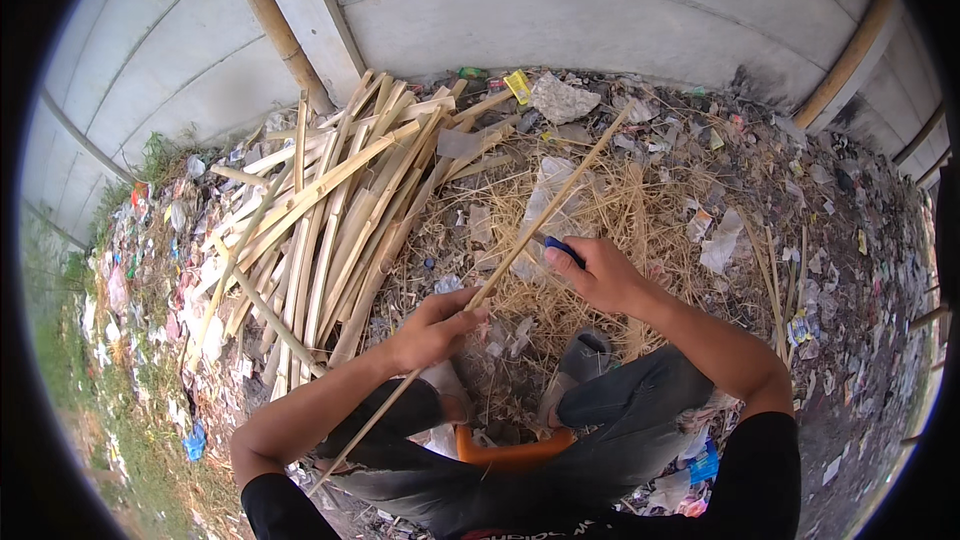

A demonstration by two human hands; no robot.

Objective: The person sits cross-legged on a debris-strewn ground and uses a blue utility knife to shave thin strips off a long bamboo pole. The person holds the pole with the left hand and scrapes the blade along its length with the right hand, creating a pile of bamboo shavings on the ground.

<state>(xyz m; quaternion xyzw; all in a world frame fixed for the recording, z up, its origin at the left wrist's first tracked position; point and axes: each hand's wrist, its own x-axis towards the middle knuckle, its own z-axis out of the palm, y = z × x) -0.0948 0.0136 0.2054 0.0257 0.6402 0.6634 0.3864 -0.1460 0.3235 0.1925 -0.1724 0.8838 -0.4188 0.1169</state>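
A long, thin bamboo strip [545, 211] slants across the view, from beside my left thigh up toward the far right. My left hand [432, 332] is closed round it near its middle. In my right hand [603, 275] is a knife [562, 250] with a blue handle, its short blade resting against the strip or just beside it. Just where the blade meets the strip is too small to tell. Below and around the knife, thin pale shavings [640, 210] cover the ground.
A heap of split bamboo strips [350, 200] lies to the left. Behind stands a grey panel wall [600, 20] with bamboo poles [275, 20] against it. A pale rock [563, 98] sits near its foot. Scattered litter covers the ground; an orange seat [510, 452] shows between my legs.
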